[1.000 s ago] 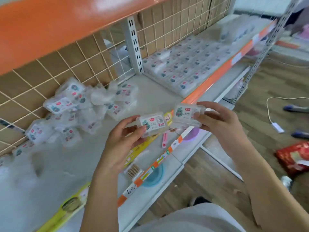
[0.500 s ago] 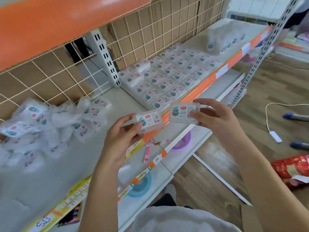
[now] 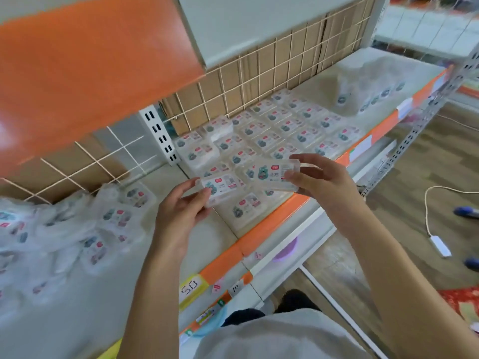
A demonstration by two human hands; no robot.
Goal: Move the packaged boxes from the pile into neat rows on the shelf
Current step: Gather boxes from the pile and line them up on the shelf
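each hand pinches one box: left hand (image 3: pixel 181 206) its box (image 3: pixel 220 189), right hand (image 3: pixel 321 177) another box (image 3: pixel 276 174), long axes crosswise; the rows (image 3: pixel 272 136) lie at 12 o'clock, nearer the right hand; the pile (image 3: pixel 72 226) sits at 9 o'clock.

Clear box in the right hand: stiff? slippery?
The box likely stays stiff: its edges look straight under the right hand pinch. Probably light, held by fingertips alone. The glossy clear wrap may be slippery.
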